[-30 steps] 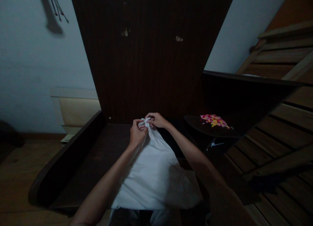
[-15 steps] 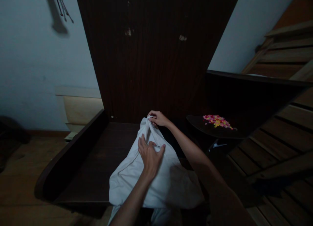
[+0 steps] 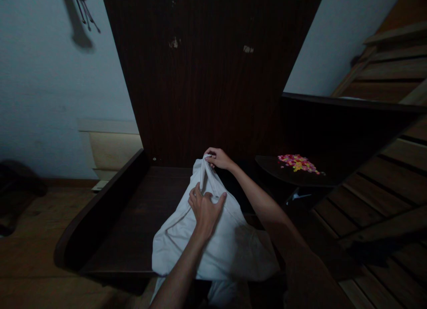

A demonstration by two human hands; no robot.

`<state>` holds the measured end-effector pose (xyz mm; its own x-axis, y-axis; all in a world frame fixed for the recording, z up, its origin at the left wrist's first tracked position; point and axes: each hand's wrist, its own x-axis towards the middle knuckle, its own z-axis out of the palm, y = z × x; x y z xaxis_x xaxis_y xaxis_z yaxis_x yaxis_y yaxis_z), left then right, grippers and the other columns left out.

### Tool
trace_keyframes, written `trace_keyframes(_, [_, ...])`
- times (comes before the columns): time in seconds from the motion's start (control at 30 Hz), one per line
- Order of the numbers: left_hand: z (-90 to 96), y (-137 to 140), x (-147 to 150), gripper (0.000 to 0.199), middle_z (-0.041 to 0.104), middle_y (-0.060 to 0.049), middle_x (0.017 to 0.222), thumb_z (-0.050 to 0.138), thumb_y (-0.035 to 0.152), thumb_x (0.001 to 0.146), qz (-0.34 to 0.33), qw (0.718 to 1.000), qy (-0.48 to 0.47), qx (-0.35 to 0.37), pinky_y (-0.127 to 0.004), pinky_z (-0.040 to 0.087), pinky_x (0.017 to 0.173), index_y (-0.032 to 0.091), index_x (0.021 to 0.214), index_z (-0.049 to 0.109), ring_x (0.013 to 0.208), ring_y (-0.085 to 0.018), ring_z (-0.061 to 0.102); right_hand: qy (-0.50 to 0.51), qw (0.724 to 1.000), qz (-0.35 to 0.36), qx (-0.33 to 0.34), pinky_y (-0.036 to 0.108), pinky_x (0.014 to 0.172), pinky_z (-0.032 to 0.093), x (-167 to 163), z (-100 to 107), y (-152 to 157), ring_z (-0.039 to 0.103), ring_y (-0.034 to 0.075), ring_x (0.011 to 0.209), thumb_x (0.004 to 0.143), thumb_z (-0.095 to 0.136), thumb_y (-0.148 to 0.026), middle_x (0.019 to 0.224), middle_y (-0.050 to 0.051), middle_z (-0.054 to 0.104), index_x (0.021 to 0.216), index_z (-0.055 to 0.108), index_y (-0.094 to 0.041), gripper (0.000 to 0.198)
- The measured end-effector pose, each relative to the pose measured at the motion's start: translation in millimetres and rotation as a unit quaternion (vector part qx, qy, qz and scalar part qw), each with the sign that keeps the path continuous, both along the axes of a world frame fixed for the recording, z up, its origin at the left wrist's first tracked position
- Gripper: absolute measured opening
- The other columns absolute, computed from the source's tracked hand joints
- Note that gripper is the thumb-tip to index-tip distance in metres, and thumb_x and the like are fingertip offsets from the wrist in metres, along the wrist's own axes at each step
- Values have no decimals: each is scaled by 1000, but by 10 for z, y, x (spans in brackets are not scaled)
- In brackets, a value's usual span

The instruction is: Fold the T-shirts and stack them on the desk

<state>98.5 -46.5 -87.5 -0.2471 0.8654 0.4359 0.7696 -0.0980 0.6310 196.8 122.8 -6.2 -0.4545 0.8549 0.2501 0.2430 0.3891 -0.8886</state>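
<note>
A white cloth garment [image 3: 233, 242] lies spread over the dark wooden surface and hangs past its front edge; its exact kind does not show. At its far end my right hand [image 3: 218, 159] pinches a gathered fold and lifts it into a peak. My left hand [image 3: 205, 211] rests on the middle of the cloth, thumb and fingers spread apart, just nearer than the raised fold. Beneath the peak the cloth opens in a narrow hollow, partly hidden by my left hand.
The dark wooden desk [image 3: 133, 229] has a raised side panel [image 3: 100, 211] at left and a tall back board [image 3: 213, 77]. A small shelf [image 3: 273, 168] at right bears a heap of pink and yellow bits [image 3: 298, 163]. Wooden slats [image 3: 383, 184] stand farther right.
The view has shifted slightly. My right hand still pinches the fold and my left hand stays spread on the cloth, both nearly unmoved.
</note>
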Motion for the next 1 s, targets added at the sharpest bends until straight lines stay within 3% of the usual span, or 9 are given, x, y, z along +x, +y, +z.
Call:
trace_keyframes(0.2, [-125,-3,-13,17,52,-19,132,61,25,81,-23,999,2,32,-55,41,99,15,78,74,120,-36,48,6,1000,-10,7,19,40,42,59,-30,19,52,9,45,74,62,-19,60,-6,55,83,56,-18,11])
trace_keyframes(0.4, [-231,49,-281,18,62,-15,103,57,22,84,-43,995,-1,95,-46,49,92,16,81,74,101,-28,58,19,1000,-17,6,19,42,44,150,-45,37,53,9,49,73,65,-22,62,-6,56,84,56,-19,14])
trace_keyframes(0.63, [-279,103,-434,22,64,-12,94,52,21,89,-54,992,1,115,-39,51,83,17,89,73,91,-25,60,20,999,-32,18,21,46,44,192,-53,62,53,11,53,73,65,-28,65,-4,56,88,56,-19,19])
trace_keyframes(0.83, [-101,184,-631,25,65,-11,98,44,24,91,-68,990,-87,92,-34,49,87,17,97,68,92,-22,63,-18,980,-128,151,28,69,47,297,4,64,53,15,71,70,66,-28,75,-1,58,82,62,-19,16])
trace_keyframes(1.0, [200,395,-947,17,64,-4,94,48,26,84,-97,976,-191,39,-29,48,82,21,98,57,88,-18,62,18,975,-134,179,31,77,47,377,224,-89,58,19,81,74,65,-36,82,2,62,84,61,-19,20])
